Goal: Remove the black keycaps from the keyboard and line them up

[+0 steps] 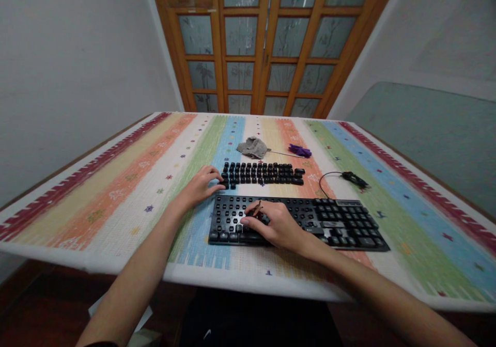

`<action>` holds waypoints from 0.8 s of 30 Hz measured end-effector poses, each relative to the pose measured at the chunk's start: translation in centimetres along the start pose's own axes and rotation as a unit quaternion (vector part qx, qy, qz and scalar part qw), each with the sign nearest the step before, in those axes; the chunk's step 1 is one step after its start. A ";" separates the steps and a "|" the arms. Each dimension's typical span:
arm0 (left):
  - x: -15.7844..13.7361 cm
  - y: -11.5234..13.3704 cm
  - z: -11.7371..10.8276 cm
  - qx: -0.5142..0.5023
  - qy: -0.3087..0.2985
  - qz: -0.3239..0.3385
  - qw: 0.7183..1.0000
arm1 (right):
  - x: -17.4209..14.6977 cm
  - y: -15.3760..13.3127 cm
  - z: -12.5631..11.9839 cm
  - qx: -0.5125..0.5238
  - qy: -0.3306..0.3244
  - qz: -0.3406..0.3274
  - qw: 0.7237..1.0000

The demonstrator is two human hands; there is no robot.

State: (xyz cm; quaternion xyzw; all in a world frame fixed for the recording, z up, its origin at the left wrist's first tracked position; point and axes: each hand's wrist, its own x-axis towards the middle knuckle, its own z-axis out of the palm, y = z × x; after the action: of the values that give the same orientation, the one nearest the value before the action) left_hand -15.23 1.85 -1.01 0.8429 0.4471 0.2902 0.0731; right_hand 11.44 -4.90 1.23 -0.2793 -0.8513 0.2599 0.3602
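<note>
A black keyboard [321,216] lies near the table's front edge, with many keycaps off its left and middle parts and bare switch posts showing. My right hand [275,222] is over its left-middle part, fingers pinched on a small thin brown tool [256,209] whose kind I cannot make out. The fingers hide the keys beneath. Behind the keyboard, loose black keycaps [263,173] lie in several rows. My left hand [203,184] rests at the left end of these rows, thumb and forefinger apart, their tips at the end keycaps.
A grey cloth [252,147] lies behind the keycaps. Right of it are a thin rod [284,154] and a purple bundle [299,151]. The keyboard's bundled cable [354,179] lies at right. A striped cloth [127,192] covers the table; wooden glazed doors [267,58] stand beyond.
</note>
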 end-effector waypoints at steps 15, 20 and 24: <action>-0.4 3.0 0.8 -0.048 -0.079 0.023 0.996 | 0.0 -0.3 1.8 -0.077 -0.019 -0.011 0.997; -0.5 2.8 0.9 -0.039 -0.079 0.027 0.996 | 1.5 -0.8 1.1 -0.156 -0.082 -0.018 0.984; -0.5 2.8 1.1 -0.045 -0.077 0.024 0.996 | 2.7 -1.0 0.5 -0.145 -0.110 0.009 0.983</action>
State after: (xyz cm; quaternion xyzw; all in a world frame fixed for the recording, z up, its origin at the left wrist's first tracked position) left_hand -12.89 -0.07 -1.03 0.8690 0.4068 0.2459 0.1379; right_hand 9.16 -3.96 2.86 -0.3061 -0.9118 0.1657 0.2181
